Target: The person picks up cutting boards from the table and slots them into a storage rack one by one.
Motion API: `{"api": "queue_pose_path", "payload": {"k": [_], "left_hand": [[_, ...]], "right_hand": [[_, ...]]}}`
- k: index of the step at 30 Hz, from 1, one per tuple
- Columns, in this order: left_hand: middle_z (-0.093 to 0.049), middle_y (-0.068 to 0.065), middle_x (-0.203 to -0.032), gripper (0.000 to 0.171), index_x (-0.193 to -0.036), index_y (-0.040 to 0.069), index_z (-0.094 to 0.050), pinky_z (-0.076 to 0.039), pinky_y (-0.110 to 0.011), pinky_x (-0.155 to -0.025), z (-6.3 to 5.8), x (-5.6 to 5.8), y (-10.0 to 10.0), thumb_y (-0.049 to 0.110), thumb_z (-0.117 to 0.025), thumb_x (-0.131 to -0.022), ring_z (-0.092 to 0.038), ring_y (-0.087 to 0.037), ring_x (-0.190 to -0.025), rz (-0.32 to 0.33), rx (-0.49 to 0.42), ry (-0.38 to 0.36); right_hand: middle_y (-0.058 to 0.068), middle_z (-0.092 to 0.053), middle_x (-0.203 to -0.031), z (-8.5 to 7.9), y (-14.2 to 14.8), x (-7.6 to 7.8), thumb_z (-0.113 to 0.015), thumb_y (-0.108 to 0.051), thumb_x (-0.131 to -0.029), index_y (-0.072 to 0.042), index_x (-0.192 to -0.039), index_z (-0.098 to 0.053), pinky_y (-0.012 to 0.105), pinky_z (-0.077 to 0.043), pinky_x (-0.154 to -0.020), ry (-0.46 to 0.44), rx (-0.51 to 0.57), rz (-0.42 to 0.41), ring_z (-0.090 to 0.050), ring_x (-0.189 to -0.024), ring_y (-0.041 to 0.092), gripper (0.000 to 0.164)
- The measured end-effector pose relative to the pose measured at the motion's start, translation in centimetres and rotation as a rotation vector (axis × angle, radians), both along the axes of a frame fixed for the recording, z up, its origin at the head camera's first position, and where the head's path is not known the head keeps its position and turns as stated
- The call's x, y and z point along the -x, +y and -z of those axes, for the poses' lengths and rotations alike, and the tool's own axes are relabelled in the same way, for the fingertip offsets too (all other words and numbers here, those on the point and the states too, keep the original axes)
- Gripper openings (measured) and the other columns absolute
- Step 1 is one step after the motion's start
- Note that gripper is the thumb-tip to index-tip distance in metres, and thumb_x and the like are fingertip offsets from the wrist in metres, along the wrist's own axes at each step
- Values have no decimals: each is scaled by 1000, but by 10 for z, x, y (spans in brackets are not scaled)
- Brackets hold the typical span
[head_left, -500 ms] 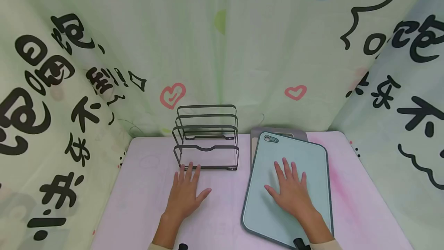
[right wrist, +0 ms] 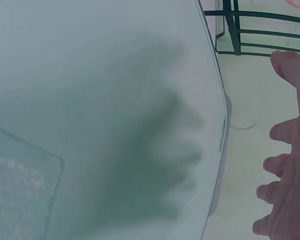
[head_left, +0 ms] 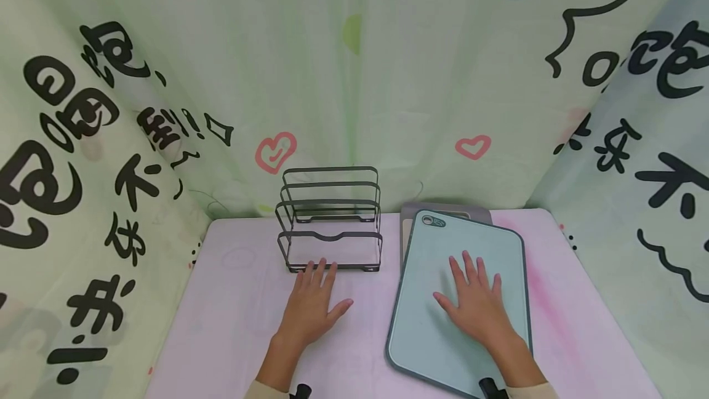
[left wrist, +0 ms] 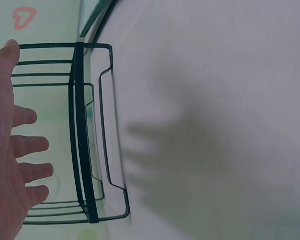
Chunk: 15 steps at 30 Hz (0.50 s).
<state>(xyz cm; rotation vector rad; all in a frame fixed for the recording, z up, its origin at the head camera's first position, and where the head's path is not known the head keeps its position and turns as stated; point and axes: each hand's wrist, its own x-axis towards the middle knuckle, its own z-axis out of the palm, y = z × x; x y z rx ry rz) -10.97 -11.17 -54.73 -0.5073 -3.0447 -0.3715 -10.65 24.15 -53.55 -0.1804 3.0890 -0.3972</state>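
A light blue cutting board [head_left: 443, 337] with a dark rim and a small hole in its top corner lies flat on the table. Over it hovers my right hand [head_left: 476, 303], fingers spread, its shadow falling on the board. A black wire rack [head_left: 330, 237] with several upright loops stands to the left. My left hand [head_left: 311, 306] is held flat just in front of the rack, its fingertips overlapping the front bar in the head view. From the left wrist view, that hand [left wrist: 7, 145] appears raised above the table. Neither hand holds anything.
A grey board [head_left: 480, 214] with a beige face lies mostly hidden beneath the blue one. The table [head_left: 216, 325] has a pale pink cover. Printed curtains [head_left: 410, 91] hang close behind the table and along both sides.
Both hands have shifted slightly to the right, still with spread fingers. The rack and the boards have stayed in place.
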Motion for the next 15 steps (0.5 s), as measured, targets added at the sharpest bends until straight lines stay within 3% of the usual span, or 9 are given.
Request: {"api": "queue_pose_path", "payload": {"k": [7,15], "left_hand": [[-42,-20,-161,82,-157,9,-41,-32,-59,-122,-5,2,13,66,-50,-99,-40,-44,-148,36,6,-31],[-48,-17,-157,80,-156,8,-43,-35,-54,-122,-2,4,26,66,-48,-100,-43,-38,-147,93,24,-32]], "right_hand": [[29,-21,-167,-4,10,3,-59,-57,-98,-3,-160,-32,83,-13,-113,4,-8,5,-17,-152,56,87],[31,-21,-166,-5,21,3,-59,-56,-99,-1,-160,-31,82,-14,-113,-15,9,13,-17,-151,57,87]]}}
